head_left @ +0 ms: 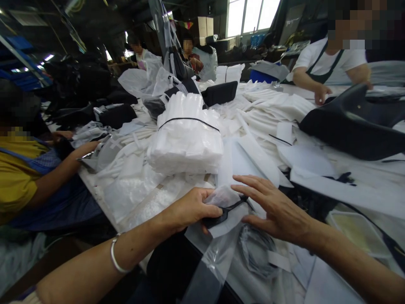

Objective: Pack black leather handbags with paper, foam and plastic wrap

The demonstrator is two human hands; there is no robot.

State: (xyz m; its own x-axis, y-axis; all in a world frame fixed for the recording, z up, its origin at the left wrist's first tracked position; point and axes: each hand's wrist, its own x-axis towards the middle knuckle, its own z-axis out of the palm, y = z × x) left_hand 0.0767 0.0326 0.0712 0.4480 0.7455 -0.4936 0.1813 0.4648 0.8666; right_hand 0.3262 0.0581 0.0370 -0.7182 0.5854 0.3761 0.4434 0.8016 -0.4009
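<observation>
My left hand (193,207) is closed on a small clear plastic bag (225,197) with a thin black strap piece (228,210) at it, low in the middle of the view. My right hand (272,209) hovers just right of the bag, fingers stretched out and apart, fingertips near the bag's top. A silver bangle (115,255) circles my left wrist. More clear plastic film (209,261) trails down from the bag toward me.
A tall banded stack of white foam pieces (186,135) stands just beyond my hands. White sheets litter the table (316,164). A large black moulded part (354,126) lies right. A person in yellow (22,177) sits left; another in white (329,67) works far right.
</observation>
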